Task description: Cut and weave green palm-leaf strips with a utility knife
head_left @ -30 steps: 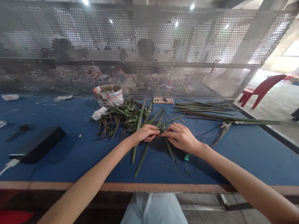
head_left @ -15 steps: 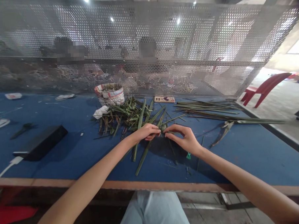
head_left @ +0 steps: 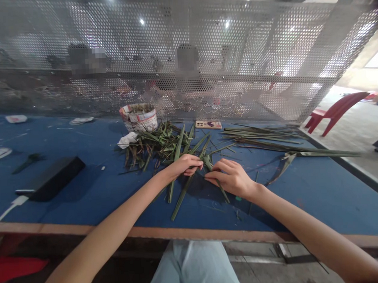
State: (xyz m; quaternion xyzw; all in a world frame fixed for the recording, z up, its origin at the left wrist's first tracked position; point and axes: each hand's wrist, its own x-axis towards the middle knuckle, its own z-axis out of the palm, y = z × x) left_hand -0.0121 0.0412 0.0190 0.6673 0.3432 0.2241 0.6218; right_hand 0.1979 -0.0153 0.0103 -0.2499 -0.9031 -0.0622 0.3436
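My left hand (head_left: 185,166) is curled around narrow green palm-leaf strips (head_left: 181,196), and the fingertips hide where they cross. My right hand (head_left: 230,178) sits just to its right, fingers curled over a leaf strip (head_left: 223,191). I cannot tell whether it grips that strip. Behind both hands lies a heap of cut green leaves (head_left: 159,147). To the right, a bundle of long leaf stalks (head_left: 264,135) stretches across the blue tabletop (head_left: 85,204).
A paper-lined basket (head_left: 138,118) stands behind the heap. Nearby are a cream panel (head_left: 208,124) and crumpled white paper (head_left: 127,140). On the left lie a black box (head_left: 51,179) with a white cable. A perforated metal screen (head_left: 235,52) rises behind the table, with people beyond it.
My right hand has shifted slightly down and right, its fingers going from a pinch to a looser curl. My left hand has hardly moved.
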